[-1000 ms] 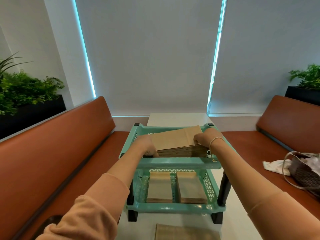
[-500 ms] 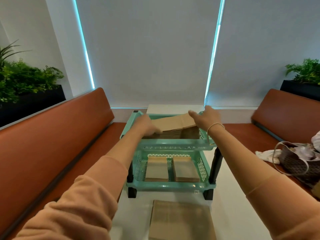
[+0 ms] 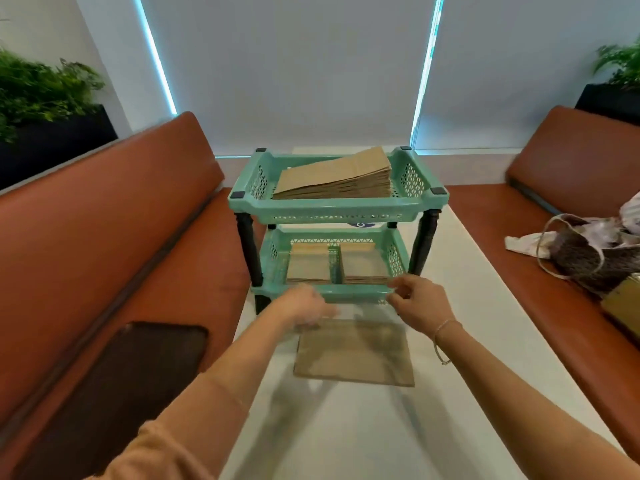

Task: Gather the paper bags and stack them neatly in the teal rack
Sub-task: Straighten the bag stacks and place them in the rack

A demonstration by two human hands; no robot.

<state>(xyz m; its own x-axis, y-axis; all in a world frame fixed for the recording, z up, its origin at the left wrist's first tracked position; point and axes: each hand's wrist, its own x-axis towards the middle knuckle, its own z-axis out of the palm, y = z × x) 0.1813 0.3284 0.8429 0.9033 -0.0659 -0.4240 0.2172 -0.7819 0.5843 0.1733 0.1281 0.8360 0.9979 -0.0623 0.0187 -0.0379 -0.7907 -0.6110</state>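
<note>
A teal two-tier rack (image 3: 337,207) stands on the white table. Its top tray holds a tilted stack of brown paper bags (image 3: 337,178). In the lower tray lie two smaller stacks of bags (image 3: 308,261), side by side. A flat pile of paper bags (image 3: 356,355) lies on the table in front of the rack. My left hand (image 3: 304,306) hovers blurred over that pile's far left corner, fingers relaxed, holding nothing. Above the pile's far right corner is my right hand (image 3: 415,301), fingers loosely curled and empty.
Orange-brown benches (image 3: 104,237) run along both sides of the white table (image 3: 346,427). A dark flat item (image 3: 138,368) lies on the left bench. A woven bag with cloth (image 3: 588,258) sits on the right bench. Planters stand behind both benches.
Both hands let go of the stack in the top tray and pulled back down to the pile on the table. The camera tilted down.
</note>
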